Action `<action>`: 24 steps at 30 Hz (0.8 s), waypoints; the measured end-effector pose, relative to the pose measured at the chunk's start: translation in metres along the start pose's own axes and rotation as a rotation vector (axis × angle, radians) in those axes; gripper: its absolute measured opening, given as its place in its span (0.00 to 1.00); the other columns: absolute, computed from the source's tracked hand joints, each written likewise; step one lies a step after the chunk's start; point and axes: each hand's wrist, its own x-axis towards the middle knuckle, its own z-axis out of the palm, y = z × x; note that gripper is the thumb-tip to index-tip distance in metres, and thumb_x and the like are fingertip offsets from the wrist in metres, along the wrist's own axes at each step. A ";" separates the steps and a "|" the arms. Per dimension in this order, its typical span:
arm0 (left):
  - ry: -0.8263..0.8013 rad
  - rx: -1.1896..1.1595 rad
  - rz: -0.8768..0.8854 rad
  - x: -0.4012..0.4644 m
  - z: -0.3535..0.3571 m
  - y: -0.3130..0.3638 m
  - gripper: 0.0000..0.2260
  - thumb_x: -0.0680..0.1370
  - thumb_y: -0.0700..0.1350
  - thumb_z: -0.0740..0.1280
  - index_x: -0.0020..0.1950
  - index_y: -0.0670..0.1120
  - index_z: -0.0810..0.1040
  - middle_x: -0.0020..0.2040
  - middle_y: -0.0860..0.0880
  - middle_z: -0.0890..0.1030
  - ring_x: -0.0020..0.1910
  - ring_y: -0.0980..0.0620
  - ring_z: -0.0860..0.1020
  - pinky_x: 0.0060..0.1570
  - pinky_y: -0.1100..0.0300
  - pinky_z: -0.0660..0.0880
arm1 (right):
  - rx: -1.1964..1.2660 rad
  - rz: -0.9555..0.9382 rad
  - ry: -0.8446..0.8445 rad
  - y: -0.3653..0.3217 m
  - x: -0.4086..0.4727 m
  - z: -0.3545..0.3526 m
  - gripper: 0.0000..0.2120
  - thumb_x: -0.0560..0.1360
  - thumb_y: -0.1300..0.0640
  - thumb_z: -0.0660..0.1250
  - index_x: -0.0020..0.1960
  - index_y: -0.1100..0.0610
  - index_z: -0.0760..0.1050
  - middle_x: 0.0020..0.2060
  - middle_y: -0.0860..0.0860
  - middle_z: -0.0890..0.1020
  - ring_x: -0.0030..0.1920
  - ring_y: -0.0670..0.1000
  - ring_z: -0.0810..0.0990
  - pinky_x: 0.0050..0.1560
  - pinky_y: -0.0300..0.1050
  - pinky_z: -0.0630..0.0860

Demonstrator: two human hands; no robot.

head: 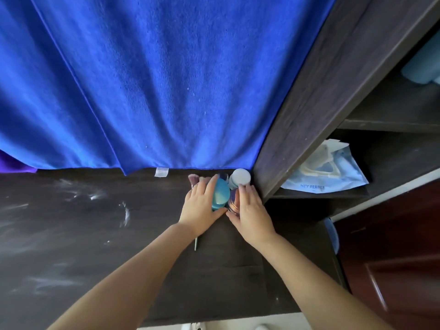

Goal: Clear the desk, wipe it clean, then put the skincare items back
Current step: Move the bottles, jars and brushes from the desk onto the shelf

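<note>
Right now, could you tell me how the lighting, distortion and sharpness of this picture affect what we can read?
Head view: wide-angle bending splays the blue towel and shelf frame; daylight glows through the towel, leaving the dark desk dim; white smears show; left hand and right hand hide most of the teal bottle.

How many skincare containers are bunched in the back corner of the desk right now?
3 visible: a teal bottle under the left hand, a clear jar under the right hand, a white-capped container behind them. The hands may hide more.
</note>
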 end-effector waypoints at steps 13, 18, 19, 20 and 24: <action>-0.012 -0.129 -0.007 -0.015 -0.035 0.021 0.32 0.68 0.47 0.73 0.69 0.46 0.64 0.64 0.48 0.68 0.65 0.48 0.67 0.55 0.55 0.72 | 0.160 0.000 0.051 -0.002 -0.037 -0.030 0.32 0.71 0.56 0.68 0.71 0.60 0.60 0.64 0.57 0.67 0.66 0.56 0.66 0.67 0.42 0.62; 0.109 -0.185 0.110 -0.030 -0.084 0.071 0.33 0.67 0.50 0.74 0.68 0.51 0.65 0.62 0.56 0.69 0.61 0.52 0.71 0.55 0.56 0.72 | 0.276 -0.108 0.215 0.011 -0.071 -0.101 0.32 0.69 0.55 0.71 0.70 0.56 0.63 0.63 0.51 0.67 0.64 0.48 0.68 0.63 0.28 0.60; 0.129 -0.195 0.160 -0.030 -0.094 0.089 0.33 0.66 0.51 0.74 0.68 0.53 0.64 0.61 0.59 0.67 0.60 0.55 0.71 0.54 0.57 0.73 | 0.285 -0.113 0.271 0.017 -0.075 -0.121 0.32 0.68 0.54 0.71 0.70 0.55 0.64 0.62 0.50 0.68 0.63 0.46 0.69 0.62 0.27 0.61; 0.145 -0.202 0.218 -0.030 -0.103 0.108 0.33 0.66 0.53 0.73 0.68 0.55 0.64 0.61 0.62 0.66 0.59 0.59 0.70 0.54 0.57 0.73 | 0.293 -0.116 0.335 0.022 -0.079 -0.142 0.32 0.67 0.54 0.71 0.69 0.55 0.65 0.62 0.51 0.69 0.62 0.45 0.69 0.61 0.26 0.62; 0.155 -0.254 0.453 -0.029 -0.131 0.193 0.32 0.66 0.57 0.70 0.67 0.59 0.61 0.61 0.66 0.65 0.60 0.65 0.67 0.53 0.71 0.71 | 0.255 -0.105 0.558 0.052 -0.096 -0.231 0.33 0.66 0.56 0.75 0.68 0.57 0.66 0.62 0.53 0.70 0.61 0.48 0.71 0.58 0.36 0.70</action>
